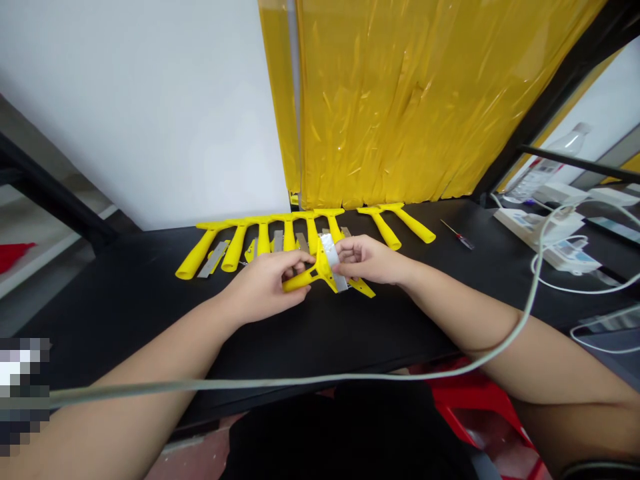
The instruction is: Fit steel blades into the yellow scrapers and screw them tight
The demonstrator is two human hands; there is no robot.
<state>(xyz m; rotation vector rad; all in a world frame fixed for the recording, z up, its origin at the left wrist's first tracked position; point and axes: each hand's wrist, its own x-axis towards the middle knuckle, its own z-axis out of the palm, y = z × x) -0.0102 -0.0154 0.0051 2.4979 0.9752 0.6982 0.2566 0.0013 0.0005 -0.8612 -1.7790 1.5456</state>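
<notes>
A yellow plastic scraper is held just above the black table, its handle pointing left. My left hand is closed around that handle. At the scraper's wide head, the fingers of my right hand pinch the silvery metal blade; whether the blade is fixed to the head I cannot tell. A small yellow plastic piece shows below my right fingers. Behind both hands several yellow scraper handles lie in a row, with metal blades on yellow pieces between some of them.
Yellow film strips and a white panel stand behind the black tabletop. At right lie a small screwdriver, power strips and a plastic bottle. A pale cable crosses before my forearms. A red stool is below.
</notes>
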